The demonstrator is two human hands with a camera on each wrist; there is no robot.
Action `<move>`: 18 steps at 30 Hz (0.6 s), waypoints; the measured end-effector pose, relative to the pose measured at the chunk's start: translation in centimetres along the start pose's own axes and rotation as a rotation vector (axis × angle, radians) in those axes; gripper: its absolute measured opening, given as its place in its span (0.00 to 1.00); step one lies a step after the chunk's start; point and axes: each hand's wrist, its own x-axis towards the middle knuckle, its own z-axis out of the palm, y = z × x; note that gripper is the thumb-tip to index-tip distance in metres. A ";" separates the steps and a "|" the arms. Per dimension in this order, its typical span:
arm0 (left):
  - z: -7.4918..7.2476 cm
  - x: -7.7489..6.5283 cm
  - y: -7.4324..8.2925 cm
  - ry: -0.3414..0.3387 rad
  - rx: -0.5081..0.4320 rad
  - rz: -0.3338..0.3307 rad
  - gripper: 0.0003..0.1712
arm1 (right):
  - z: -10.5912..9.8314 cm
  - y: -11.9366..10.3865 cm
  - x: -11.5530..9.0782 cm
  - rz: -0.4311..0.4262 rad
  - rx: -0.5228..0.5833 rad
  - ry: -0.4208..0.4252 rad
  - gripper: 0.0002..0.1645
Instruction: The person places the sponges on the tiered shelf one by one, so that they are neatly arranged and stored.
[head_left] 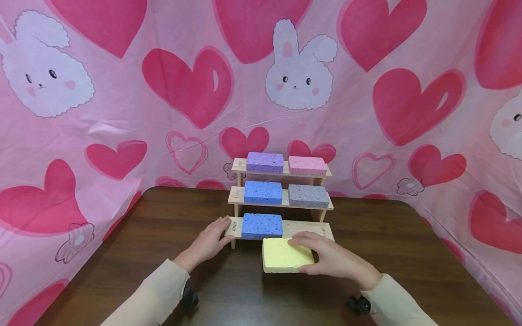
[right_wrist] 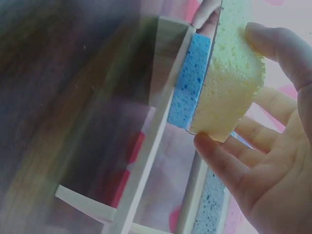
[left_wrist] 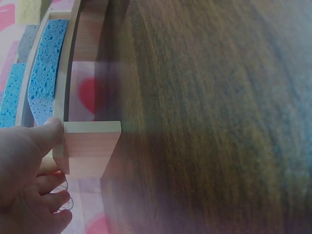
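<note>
In the head view my right hand (head_left: 330, 256) holds a yellow sponge (head_left: 283, 256) by its right end, thumb at the near side and fingers over the far side. The sponge is off the table, in front of the lowest step of a three-step wooden rack (head_left: 303, 226). A blue sponge (head_left: 262, 225) sits on that step's left part, with bare wood to its right. My left hand (head_left: 210, 240) grips the left end of the same step. The left wrist view shows its thumb (left_wrist: 48, 134) on the step's front edge and the other fingers curled at its end.
The middle step carries another blue sponge (head_left: 263, 192) and a grey sponge (head_left: 308, 195). On the top step lie a purple sponge (head_left: 265, 162) and a pink sponge (head_left: 307, 165). The rack stands on a dark wooden table (head_left: 163, 217) before a pink heart-and-rabbit cloth (head_left: 253, 108).
</note>
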 end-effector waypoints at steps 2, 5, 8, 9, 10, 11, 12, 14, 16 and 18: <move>0.0 0.0 0.0 0.002 0.001 -0.001 0.33 | -0.3 0.0 0.0 -0.002 -0.006 0.010 0.33; 0.0 0.0 0.0 0.000 0.002 -0.004 0.33 | -0.8 0.1 -0.1 -0.011 -0.015 0.029 0.33; 0.0 -0.1 0.0 0.001 0.001 0.002 0.33 | -1.2 0.2 -0.2 -0.019 -0.023 0.047 0.33; 0.0 -0.1 0.0 0.000 -0.002 0.000 0.33 | -1.3 0.2 -0.2 -0.014 -0.023 0.050 0.33; 0.0 -0.1 0.0 0.001 -0.005 0.001 0.33 | -1.4 0.2 -0.2 -0.015 -0.023 0.053 0.33; -0.1 -0.1 0.0 0.002 -0.006 0.003 0.33 | -1.5 0.2 -0.3 -0.013 -0.026 0.056 0.33; -0.1 -0.1 0.0 0.002 -0.007 0.004 0.33 | -1.6 0.2 -0.3 -0.007 -0.028 0.058 0.33; -0.1 -0.1 0.0 0.001 -0.010 -0.003 0.33 | -1.9 0.2 -0.4 0.004 -0.030 0.059 0.34; -0.1 -0.1 0.1 0.001 -0.008 -0.003 0.33 | -2.2 0.2 -0.5 0.016 -0.030 0.058 0.34; 0.0 -0.1 0.0 0.001 -0.004 -0.001 0.33 | -2.5 0.3 -0.5 0.014 -0.029 0.065 0.34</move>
